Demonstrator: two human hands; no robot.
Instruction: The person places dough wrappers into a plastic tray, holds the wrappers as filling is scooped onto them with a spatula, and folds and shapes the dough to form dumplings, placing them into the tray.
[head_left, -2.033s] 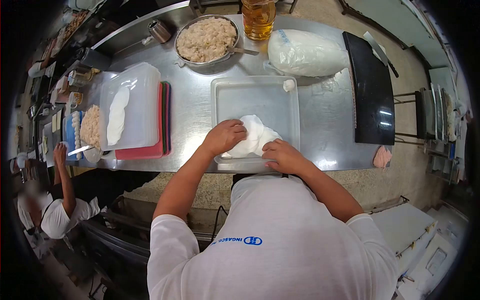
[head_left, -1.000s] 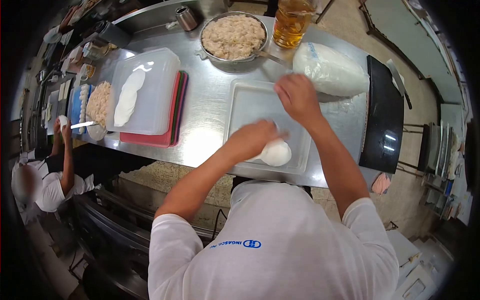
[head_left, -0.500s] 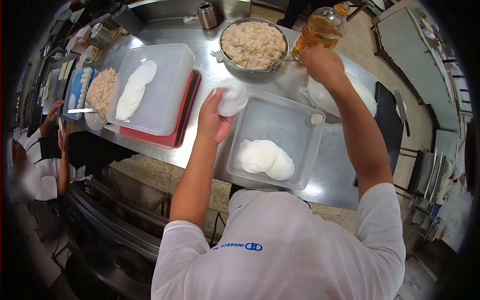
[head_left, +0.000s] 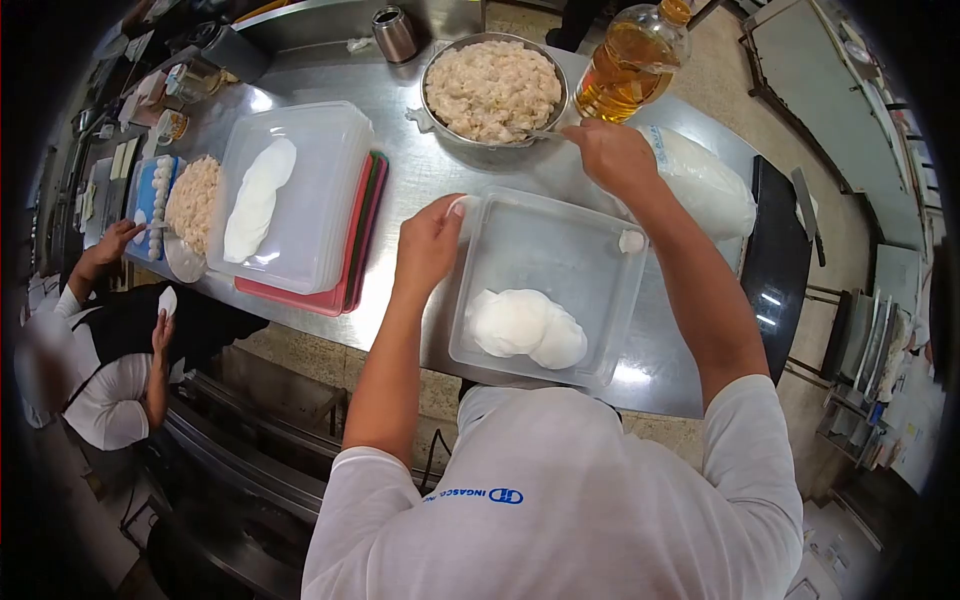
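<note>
My left hand (head_left: pixel 430 245), beside the left edge of an open plastic tray (head_left: pixel 560 205), is closed on a thin white wrapper (head_left: pixel 465 204), most of it hidden. At the metal bowl (head_left: pixel 429 103), my right hand (head_left: pixel 610 155) grips the handle of a spoon (head_left: pixel 548 134), whose tip is in the pale minced filling (head_left: pixel 493 88). Several white round wrappers (head_left: pixel 520 325) lie overlapped near the tray's front. A small white lump (head_left: pixel 631 241) sits in its back right corner.
An oil bottle (head_left: pixel 630 65) and a filled plastic bag (head_left: pixel 700 180) stand right of the bowl. A lidded box (head_left: pixel 320 190) rests on coloured boards (head_left: pixel 362 240). A metal cup (head_left: pixel 394 35) is behind. At far left, a co-worker (head_left: pixel 115 385) holds a wrapper and a utensil.
My left hand has picked up a wrapper from the tray and turned it from flat to nearly edge-on. My right hand has moved from the tray to the spoon in the bowl.
</note>
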